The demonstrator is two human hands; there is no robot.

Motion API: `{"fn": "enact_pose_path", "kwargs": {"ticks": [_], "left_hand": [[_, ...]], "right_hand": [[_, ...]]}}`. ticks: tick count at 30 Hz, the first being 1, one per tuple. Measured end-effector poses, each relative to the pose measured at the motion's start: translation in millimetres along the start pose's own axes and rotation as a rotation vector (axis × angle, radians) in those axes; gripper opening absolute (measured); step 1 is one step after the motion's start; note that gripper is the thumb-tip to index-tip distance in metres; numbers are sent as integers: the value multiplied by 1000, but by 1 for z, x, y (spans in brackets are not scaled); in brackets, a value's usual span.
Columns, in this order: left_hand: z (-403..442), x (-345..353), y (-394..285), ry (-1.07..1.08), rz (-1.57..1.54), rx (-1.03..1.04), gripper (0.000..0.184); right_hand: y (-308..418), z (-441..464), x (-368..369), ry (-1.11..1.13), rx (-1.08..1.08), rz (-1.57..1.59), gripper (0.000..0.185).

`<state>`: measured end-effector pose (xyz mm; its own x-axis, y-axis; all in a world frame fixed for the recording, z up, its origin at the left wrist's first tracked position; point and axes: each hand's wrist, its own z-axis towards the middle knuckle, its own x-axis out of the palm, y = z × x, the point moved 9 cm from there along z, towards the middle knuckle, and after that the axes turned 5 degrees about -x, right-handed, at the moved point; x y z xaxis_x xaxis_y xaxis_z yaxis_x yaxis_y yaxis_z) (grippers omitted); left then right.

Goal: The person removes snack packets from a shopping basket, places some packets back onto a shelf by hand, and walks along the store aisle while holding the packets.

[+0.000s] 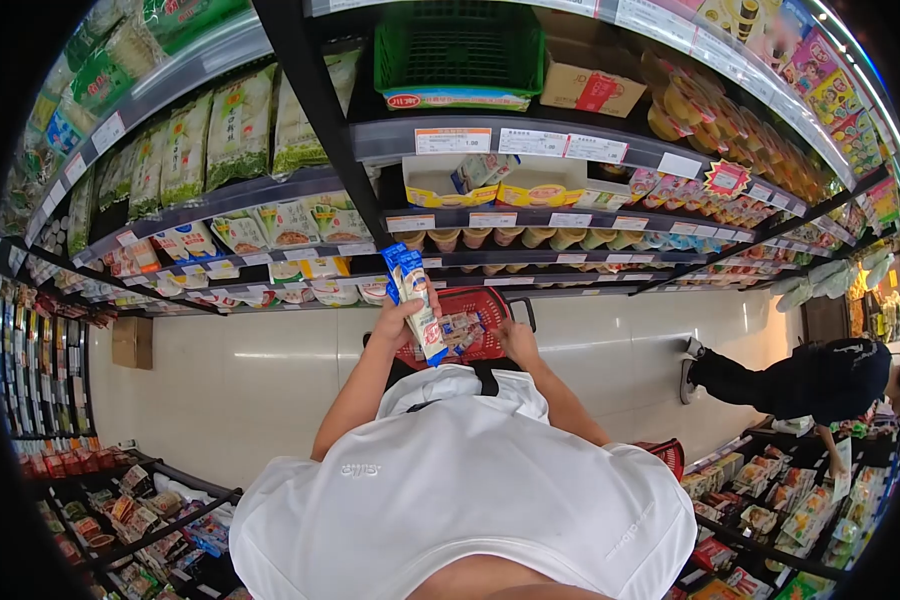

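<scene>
The left hand (398, 318) is pinching long blue-and-white plastic packets (411, 290), its fingers and thumb closing around their middle while both ends are sticking out. The packets are hanging over the left side of a red plastic basket (494, 347), in which small clear-and-brown wrapped packs (462, 328) are lying loosely. The right hand (517, 340) is curling at the basket's right side, beside its black handle (531, 316); whether that grip is pressing together on the rim or handle, I cannot tell.

The packets seem to be overlapping unevenly, so an outer one could be slipping free if the thumb is easing off, and dropping beside the basket onto the pale tiled floor (590, 345). The basket could be tipping if only the right side is bearing support, sending the loose packs sliding. The stocked black shelves (660, 228) are running close ahead, so a forward swing could be knocking the basket against them.
</scene>
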<state>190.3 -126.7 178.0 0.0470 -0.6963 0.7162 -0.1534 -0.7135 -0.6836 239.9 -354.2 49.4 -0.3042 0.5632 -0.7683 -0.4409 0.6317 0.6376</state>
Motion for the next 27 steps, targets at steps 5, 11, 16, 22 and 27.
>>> {"fn": "enact_pose_path", "kwargs": {"ticks": [5, 11, 16, 22, 27], "left_hand": [[4, 8, -8, 34, -30, 41, 42], [6, 19, -42, -1, -96, 236, 41], [6, 27, -75, -12, -126, 391, 41], [2, 28, -93, -79, -188, 491, 44], [0, 20, -92, -143, -250, 515, 45]], "right_hand": [[44, 28, -21, -46, -77, -27, 41], [76, 45, -30, -32, -111, 93, 39], [98, 53, -73, -248, 3, 418, 20], [111, 68, -78, -187, 10, 813, 25], [151, 76, -117, -278, -81, 1096, 26]]}}
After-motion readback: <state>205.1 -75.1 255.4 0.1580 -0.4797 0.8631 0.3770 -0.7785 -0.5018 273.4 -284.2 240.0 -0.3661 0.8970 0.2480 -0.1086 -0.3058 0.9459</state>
